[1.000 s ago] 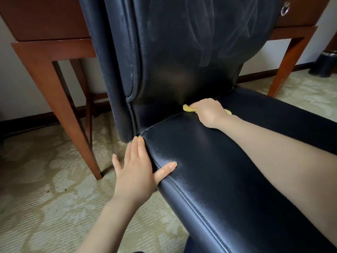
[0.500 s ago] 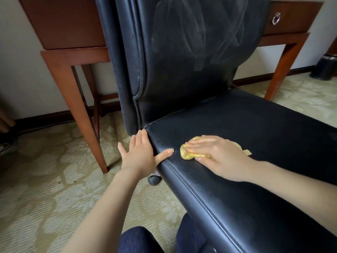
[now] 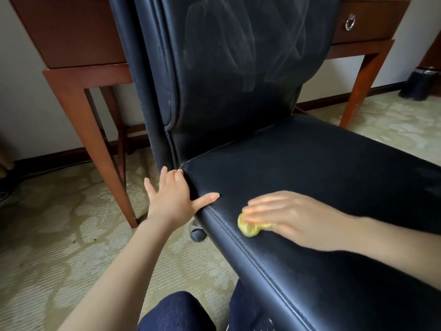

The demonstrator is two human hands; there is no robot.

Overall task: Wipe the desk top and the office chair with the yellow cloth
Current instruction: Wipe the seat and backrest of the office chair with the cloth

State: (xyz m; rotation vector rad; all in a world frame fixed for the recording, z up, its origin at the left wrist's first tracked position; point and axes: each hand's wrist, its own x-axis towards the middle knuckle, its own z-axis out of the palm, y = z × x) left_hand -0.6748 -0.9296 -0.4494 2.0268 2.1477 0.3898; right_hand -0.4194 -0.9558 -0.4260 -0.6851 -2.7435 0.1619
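From the head view I judge the task partly done: smeared streaks mark the backrest of the office chair [image 3: 238, 68]; the seat is in hand; the desk [image 3: 78, 39] top is out of view. My right hand [image 3: 296, 218], fingers together and flat (blurred), presses the yellow cloth [image 3: 250, 227] near the seat's front edge, nearer that edge than half a second ago; my left hand [image 3: 170, 199], fingers loosely spread, braces the seat corner as before.

Light: soft, even daylight
Glare: dull sheen on chair backrest [image 3: 238, 56]
Blur: right hand [image 3: 293, 218] motion-smeared
Edges: wide-angle bending
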